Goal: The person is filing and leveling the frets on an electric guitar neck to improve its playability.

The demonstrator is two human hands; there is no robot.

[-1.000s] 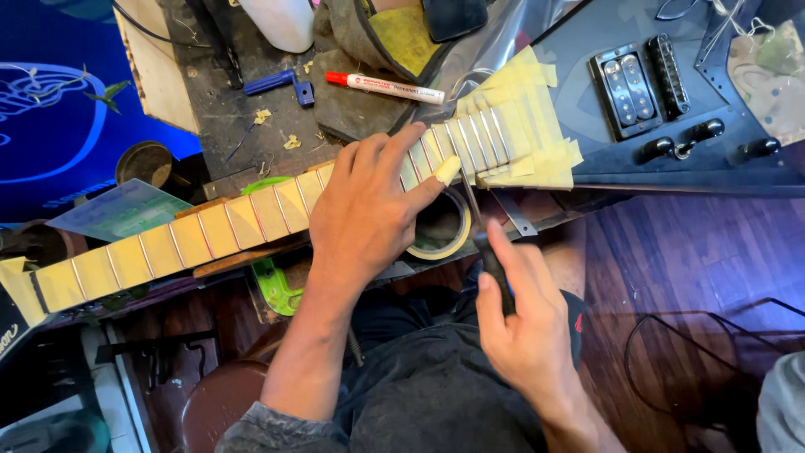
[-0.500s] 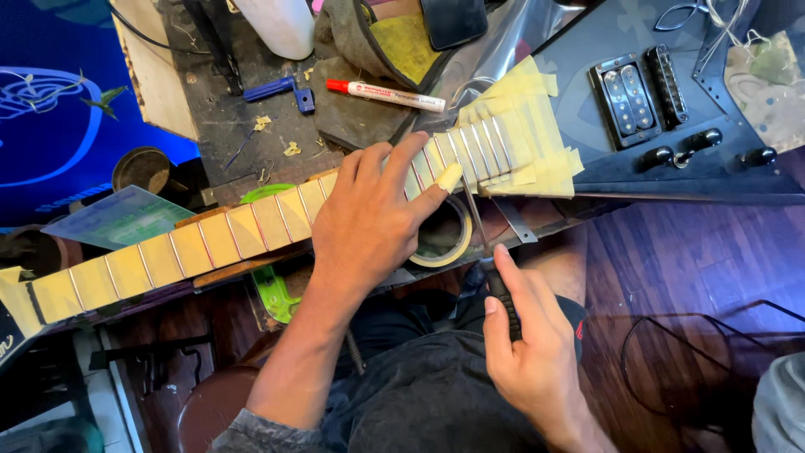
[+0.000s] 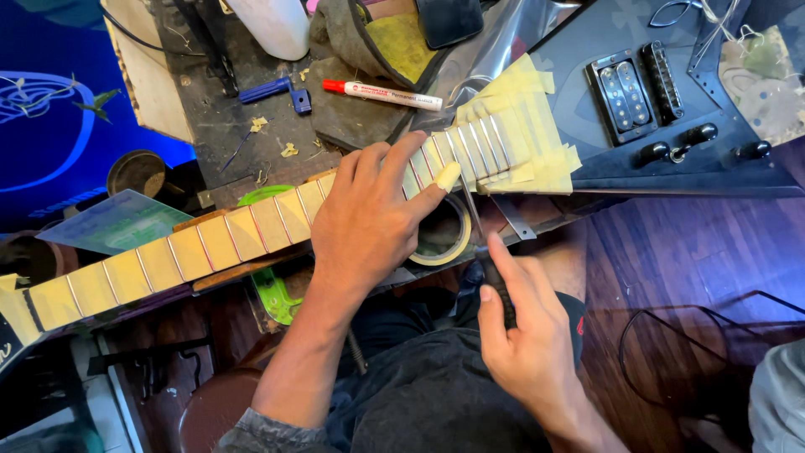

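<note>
The guitar neck (image 3: 210, 243) lies slantwise across the bench in front of me, its far end joining the black guitar body (image 3: 671, 101) at upper right and its near end running out toward the lower left edge. Strips of yellow masking tape (image 3: 537, 126) cover the fretboard between the metal frets, thickest where neck meets body.

My left hand (image 3: 373, 222) lies flat over the middle of the neck, fingers spread a little and pressed on the taped frets, thumb stretched out toward the body; the thumb tip seems to be wrapped in tape.

My right hand (image 3: 524, 331) sits just below the neck, over my lap, closed around the dark handle of a thin tool (image 3: 471, 220). Its narrow metal blade rises to the neck's lower edge, just beside my left thumb. Whether the tip touches a fret, I cannot tell.

A roll of tape (image 3: 444, 235) lies under the neck, partly hidden by my left hand. Farther up the bench are a white marker with a red cap (image 3: 381, 95), a small blue tool (image 3: 277, 90), and a white bottle (image 3: 268, 25). A green object (image 3: 272, 294) shows below the neck.
</note>
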